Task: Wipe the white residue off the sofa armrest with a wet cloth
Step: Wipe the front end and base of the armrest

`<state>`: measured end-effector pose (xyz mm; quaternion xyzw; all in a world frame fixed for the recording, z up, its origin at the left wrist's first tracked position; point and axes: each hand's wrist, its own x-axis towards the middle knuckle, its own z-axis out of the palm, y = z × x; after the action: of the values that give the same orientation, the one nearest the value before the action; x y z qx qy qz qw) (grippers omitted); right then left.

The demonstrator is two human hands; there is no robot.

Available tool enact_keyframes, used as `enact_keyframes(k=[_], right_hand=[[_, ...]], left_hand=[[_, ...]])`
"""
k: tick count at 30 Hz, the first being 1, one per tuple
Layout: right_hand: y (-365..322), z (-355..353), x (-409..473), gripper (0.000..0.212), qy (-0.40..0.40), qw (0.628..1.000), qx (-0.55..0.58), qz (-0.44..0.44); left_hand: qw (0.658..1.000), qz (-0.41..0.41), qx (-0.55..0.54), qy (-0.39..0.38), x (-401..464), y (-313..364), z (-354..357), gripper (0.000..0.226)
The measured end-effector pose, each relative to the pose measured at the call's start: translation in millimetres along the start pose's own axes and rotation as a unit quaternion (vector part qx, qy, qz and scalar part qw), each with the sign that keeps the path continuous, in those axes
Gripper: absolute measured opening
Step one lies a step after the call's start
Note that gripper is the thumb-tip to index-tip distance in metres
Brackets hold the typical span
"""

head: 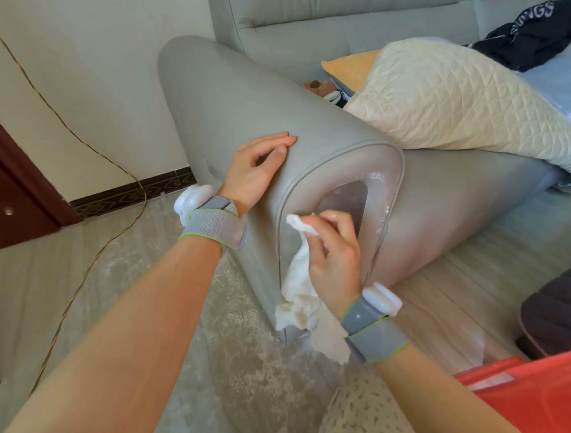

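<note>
Sofa's grey leather armrest (249,115) has white residue (377,181) on its front; my right hand (332,252) pinches the white cloth (299,283) there, left hand (256,171) flat on its side.

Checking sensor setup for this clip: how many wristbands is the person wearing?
2. One wristband is on the left wrist, beside the armrest; the other wristband is on the right wrist, below the hand holding the cloth. None looks hidden.

Bright, even daylight; soft shadows; wide-angle bending at edges, slight softness.
</note>
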<state>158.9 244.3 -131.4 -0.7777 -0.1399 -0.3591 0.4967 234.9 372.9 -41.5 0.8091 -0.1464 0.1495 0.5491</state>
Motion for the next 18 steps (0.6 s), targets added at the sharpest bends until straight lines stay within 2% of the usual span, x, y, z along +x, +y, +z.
enact_keyframes(k=[5, 12, 18], right_hand=[[-15, 9, 22, 0.025, 0.124, 0.992, 0.002, -0.004], [15, 32, -13, 0.027, 0.051, 0.987, -0.086, -0.13], [46, 36, -45, 0.024, 0.018, 0.982, -0.12, -0.143]], left_hand=[[0.999, 0.031, 0.029, -0.009, -2, -5, 1, 0.04], [0.997, 0.063, 0.045, 0.016, 1, -16, 2, 0.037], [0.996, 0.072, 0.053, 0.03, 3, -23, 6, 0.046]])
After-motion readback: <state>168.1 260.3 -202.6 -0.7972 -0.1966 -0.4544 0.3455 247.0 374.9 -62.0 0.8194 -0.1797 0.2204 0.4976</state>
